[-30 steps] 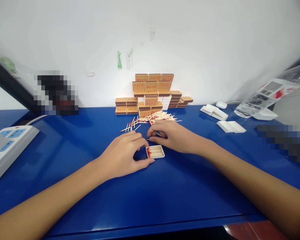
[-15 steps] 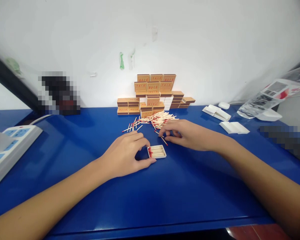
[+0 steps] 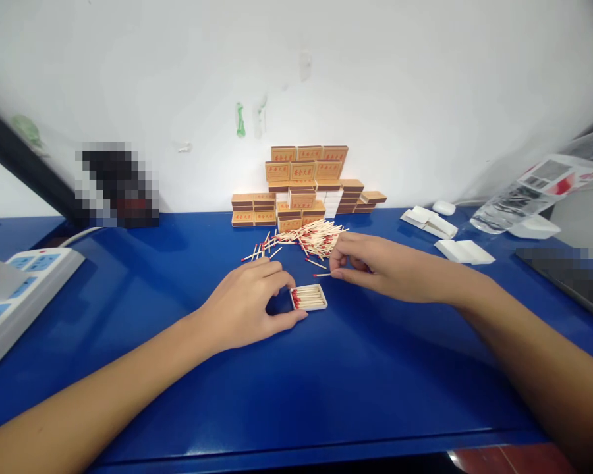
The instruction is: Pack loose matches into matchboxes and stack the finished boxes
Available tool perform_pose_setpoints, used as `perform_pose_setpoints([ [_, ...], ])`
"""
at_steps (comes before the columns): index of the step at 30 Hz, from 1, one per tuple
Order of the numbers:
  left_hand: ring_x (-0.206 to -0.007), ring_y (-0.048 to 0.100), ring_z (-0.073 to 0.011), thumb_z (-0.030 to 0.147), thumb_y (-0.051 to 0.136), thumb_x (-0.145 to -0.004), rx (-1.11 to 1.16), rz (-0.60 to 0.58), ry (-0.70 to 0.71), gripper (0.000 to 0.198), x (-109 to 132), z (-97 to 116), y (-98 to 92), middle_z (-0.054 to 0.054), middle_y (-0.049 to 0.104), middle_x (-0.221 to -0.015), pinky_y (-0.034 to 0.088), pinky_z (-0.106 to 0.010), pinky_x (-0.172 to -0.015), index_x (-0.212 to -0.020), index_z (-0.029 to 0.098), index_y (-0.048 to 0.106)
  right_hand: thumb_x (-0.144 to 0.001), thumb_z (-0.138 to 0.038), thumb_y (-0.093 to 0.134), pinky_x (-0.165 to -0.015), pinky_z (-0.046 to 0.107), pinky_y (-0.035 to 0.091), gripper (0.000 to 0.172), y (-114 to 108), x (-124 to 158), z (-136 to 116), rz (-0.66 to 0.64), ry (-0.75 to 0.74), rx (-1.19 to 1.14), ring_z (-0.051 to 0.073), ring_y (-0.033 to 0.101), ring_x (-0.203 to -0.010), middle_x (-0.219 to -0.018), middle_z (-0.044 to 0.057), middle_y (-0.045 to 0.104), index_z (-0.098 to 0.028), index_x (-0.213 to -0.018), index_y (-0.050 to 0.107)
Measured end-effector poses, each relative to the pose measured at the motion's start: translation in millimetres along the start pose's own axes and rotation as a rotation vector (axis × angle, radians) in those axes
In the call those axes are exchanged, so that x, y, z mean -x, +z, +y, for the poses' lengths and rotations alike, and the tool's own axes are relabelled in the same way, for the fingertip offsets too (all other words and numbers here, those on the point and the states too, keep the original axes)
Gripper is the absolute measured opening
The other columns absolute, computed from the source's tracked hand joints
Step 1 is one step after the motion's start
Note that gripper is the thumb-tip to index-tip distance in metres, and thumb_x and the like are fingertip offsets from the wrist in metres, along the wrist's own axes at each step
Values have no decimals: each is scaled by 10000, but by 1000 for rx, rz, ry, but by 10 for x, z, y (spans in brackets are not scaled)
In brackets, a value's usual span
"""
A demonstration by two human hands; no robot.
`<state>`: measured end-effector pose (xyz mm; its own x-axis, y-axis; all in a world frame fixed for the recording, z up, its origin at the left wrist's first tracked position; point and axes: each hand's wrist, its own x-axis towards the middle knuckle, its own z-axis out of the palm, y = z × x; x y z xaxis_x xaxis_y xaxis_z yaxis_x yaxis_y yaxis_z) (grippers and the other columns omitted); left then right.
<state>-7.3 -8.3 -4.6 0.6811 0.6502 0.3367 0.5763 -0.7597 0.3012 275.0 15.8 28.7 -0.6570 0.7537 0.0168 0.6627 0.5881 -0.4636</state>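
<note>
My left hand (image 3: 250, 304) curls round the left end of a small white matchbox tray (image 3: 317, 307), index finger at its back corner and thumb at its front edge. Inside the tray lie several matches, red heads to the left. Just behind and to the right, my right hand (image 3: 363, 261) pinches a match (image 3: 322, 275) by its plain end, its red head pointing left. Another loose match (image 3: 316, 263) lies close by on the blue table (image 3: 286, 388). A heap of matches (image 3: 321, 237) spreads behind my hands, partly covered by the right one.
Stacked matchboxes (image 3: 304, 172) stand against the wall at the back. Folded white card pieces (image 3: 464, 251) and a clear plastic bag (image 3: 504, 204) lie at the right. A power strip (image 3: 24, 289) sits at the left, near a blurred-out dark object (image 3: 118, 187).
My right hand has closed on a match and turned it, so its head now points left. The left hand stays at the tray, nearly unmoved.
</note>
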Motion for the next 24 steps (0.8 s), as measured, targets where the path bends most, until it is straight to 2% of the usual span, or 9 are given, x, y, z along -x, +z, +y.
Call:
perform_pose_setpoints([
  [5, -800, 619, -203, 428, 790, -906, -5, -4, -1, 271, -7, 0, 3, -26, 670, -878, 481, -335, -718, -1001, 182, 723, -1018, -289, 587, -736, 321, 426, 110, 170, -19, -244, 9, -51, 22, 181, 574, -834, -991, 45, 643, -213, -971, 650],
  [8, -809, 621, -210, 444, 780, -913, -9, -11, -9, 282, -3, 2, 11, -26, 662, -867, 483, -338, -719, -1002, 184, 720, -1001, -240, 596, -730, 311, 426, 81, 221, -23, -292, 36, -60, 56, 170, 579, -829, -981, 39, 636, -206, -965, 660],
  [12, -813, 624, -211, 436, 788, -907, -2, -12, -7, 282, 5, 11, 15, -19, 657, -866, 493, -347, -735, -1023, 188, 720, -980, -234, 616, -703, 304, 405, 104, 176, -47, -220, 115, -68, 63, 166, 572, -793, -883, 19, 649, -212, -887, 658],
  [17, -854, 632, -223, 420, 783, -910, 3, 4, 7, 333, 9, 31, -17, -32, 658, -918, 518, -370, -779, -1131, 181, 715, -972, -272, 637, -699, 313, 400, 118, 205, -126, -18, 268, 45, 127, 177, 590, -782, -868, 27, 680, -212, -877, 673],
  [20, -899, 627, -218, 394, 734, -953, 35, 33, 89, 300, 19, 43, -25, -61, 655, -1014, 523, -367, -816, -1163, 181, 728, -954, -295, 677, -691, 316, 399, 116, 285, -181, 52, 264, 93, 146, 187, 594, -787, -890, 38, 689, -212, -872, 675],
  [24, -836, 586, -185, 377, 666, -1006, 38, 36, 184, 216, 31, 46, 0, -67, 634, -1036, 499, -340, -769, -1060, 199, 775, -971, -213, 625, -706, 315, 402, 120, 338, -215, 50, 231, 110, 157, 184, 583, -787, -911, 52, 683, -200, -852, 640],
])
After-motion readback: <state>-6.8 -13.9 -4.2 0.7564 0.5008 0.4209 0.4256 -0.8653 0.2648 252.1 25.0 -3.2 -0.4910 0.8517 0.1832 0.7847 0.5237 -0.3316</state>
